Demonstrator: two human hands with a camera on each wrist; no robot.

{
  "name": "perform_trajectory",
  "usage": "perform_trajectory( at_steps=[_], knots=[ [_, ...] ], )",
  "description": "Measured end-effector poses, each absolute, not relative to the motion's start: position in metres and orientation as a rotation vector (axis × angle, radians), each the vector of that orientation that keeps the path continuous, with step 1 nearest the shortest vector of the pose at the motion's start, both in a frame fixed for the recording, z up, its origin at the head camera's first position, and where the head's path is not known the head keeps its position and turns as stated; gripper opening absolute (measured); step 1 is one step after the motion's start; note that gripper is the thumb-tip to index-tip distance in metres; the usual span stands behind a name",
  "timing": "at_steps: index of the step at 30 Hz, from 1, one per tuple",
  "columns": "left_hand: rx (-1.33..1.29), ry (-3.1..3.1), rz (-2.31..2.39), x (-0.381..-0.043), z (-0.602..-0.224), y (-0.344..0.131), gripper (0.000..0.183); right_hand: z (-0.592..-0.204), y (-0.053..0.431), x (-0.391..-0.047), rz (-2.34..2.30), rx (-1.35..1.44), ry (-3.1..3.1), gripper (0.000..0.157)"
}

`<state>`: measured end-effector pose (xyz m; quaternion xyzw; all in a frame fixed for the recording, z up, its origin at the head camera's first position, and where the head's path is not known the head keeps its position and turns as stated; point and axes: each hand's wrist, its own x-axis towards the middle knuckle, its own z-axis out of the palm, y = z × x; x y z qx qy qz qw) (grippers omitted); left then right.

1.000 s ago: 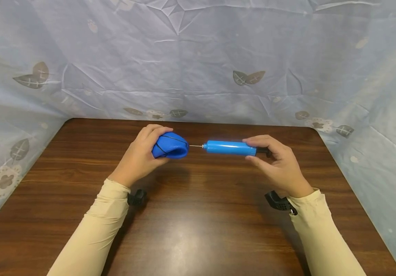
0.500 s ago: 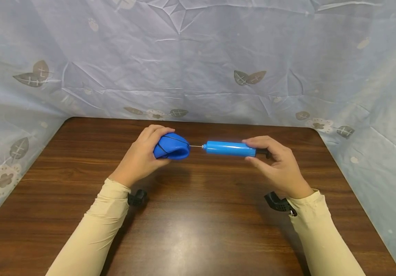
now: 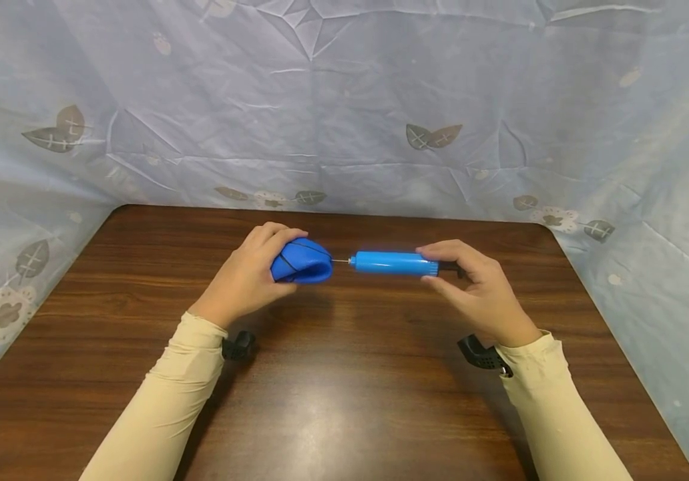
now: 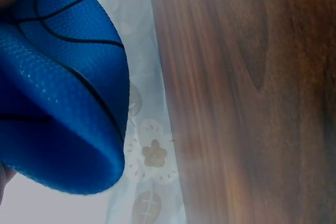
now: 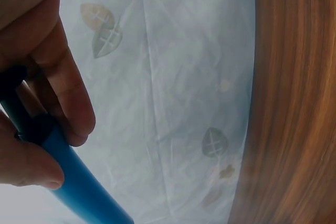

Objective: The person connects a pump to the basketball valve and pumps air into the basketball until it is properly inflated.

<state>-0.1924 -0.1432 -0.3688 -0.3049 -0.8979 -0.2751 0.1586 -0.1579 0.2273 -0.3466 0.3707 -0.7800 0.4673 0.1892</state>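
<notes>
My left hand [image 3: 254, 272] grips a deflated blue ball [image 3: 304, 260] with black seam lines; its side is folded inward, as the left wrist view shows of the caved-in ball [image 4: 68, 93]. From the right, my right hand [image 3: 477, 284] pinches the rear end of a light-blue hand pump [image 3: 389, 262] between thumb and fingers. The pump's thin metal needle [image 3: 340, 260] bridges the gap to the ball, its tip right at the ball's edge. Behind the pump barrel [image 5: 86, 187], a black plunger handle [image 5: 16, 98] sits partly pulled out inside my hand in the right wrist view.
Both hands are over the far half of a dark brown wooden table [image 3: 332, 374]. A pale curtain [image 3: 368, 100] with leaf and flower prints hangs along its back and sides. Black straps [image 3: 481, 354] sit at both wrists.
Ball and pump have shifted slightly toward me in the head view. The pump has moved a little left and the ball a little right, both grips unchanged.
</notes>
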Motion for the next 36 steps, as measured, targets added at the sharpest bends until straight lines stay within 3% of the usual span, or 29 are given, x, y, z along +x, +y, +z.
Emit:
perform_trajectory(
  at_steps=[36],
  knots=[
    [-0.954, -2.608, -0.655, -0.178, -0.354, -0.141, 0.083, -0.353, 0.229, -0.157, 1.397, 0.958, -2.279, 0.047]
  ],
)
